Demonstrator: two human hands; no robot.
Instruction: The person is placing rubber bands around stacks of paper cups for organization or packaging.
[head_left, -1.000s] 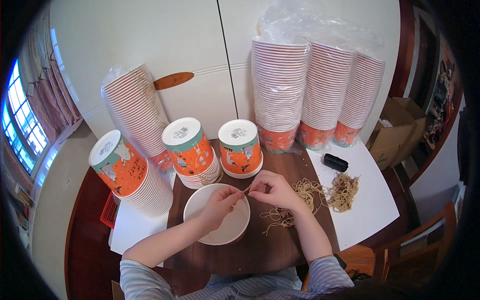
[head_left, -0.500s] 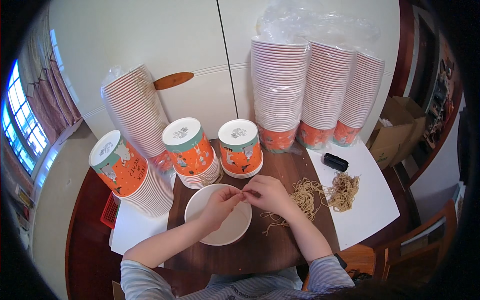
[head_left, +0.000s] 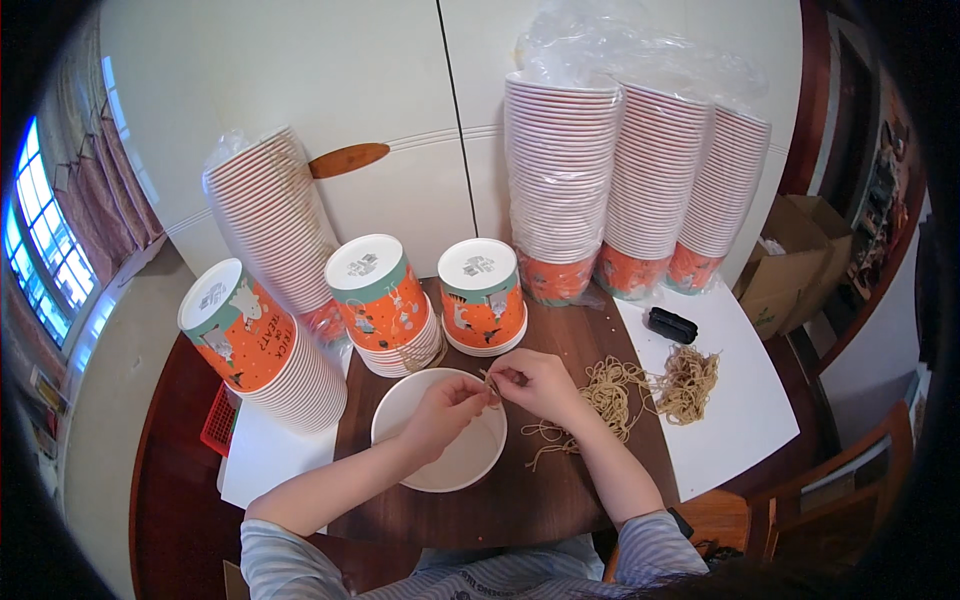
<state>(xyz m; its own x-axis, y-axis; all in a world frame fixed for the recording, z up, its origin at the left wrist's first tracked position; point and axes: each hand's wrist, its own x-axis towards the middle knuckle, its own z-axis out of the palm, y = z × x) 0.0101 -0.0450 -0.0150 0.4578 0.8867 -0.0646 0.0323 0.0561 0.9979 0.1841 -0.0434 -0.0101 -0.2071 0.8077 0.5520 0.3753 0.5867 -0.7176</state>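
Note:
A large white paper bucket stands mouth up in front of me, its pale inside showing. Over its right rim, my left hand and my right hand meet with fingertips pinched. Between them is a short bit of tan cord, mostly hidden by the fingers. Whether it is fixed to the bucket I cannot tell. Loose tan cords lie tangled beside my right forearm, and a second tangled bundle of cords rests farther right on the white tabletop.
Upside-down orange and green buckets stand beyond my hands: a tall leaning stack at left, a middle stack and a short stack. Plastic-wrapped stacks rise behind. A black object lies near the cords; a cardboard box sits at right.
My fingertips have parted slightly and the right hand's fingers have tilted up, so that a bit of cord shows between them. The bucket has shifted very slightly right.

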